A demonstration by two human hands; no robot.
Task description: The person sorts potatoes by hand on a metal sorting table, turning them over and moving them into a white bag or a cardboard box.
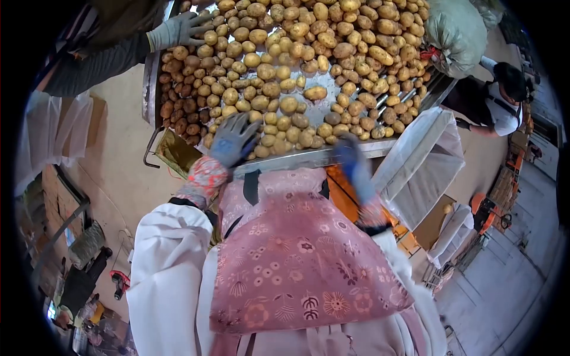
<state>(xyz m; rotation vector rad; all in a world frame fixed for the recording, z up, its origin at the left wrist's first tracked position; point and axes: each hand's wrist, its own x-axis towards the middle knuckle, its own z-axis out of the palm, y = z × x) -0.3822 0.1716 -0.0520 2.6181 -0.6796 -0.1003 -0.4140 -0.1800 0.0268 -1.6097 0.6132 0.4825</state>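
My left hand [233, 141], in a grey glove with a patterned cuff, rests at the near edge of a metal sorting table [279, 161]. Its fingers are stretched out and touch the closest potatoes [289, 105]. Over the table's front rim, farther right, is my right hand [354, 161] in a blue and grey glove. Motion smears its fingers, so whether anything is in them does not show. Yellow-brown potatoes cover much of the table, piled thickest at the back right; darker ones [191, 107] lie along the left side.
A co-worker's gloved hand [178, 31] reaches in at the upper left. White-lined boxes [421, 166] stand right of the table beside an orange crate [343, 193]. A full sack [456, 37] sits at the back right, near another person [502, 101].
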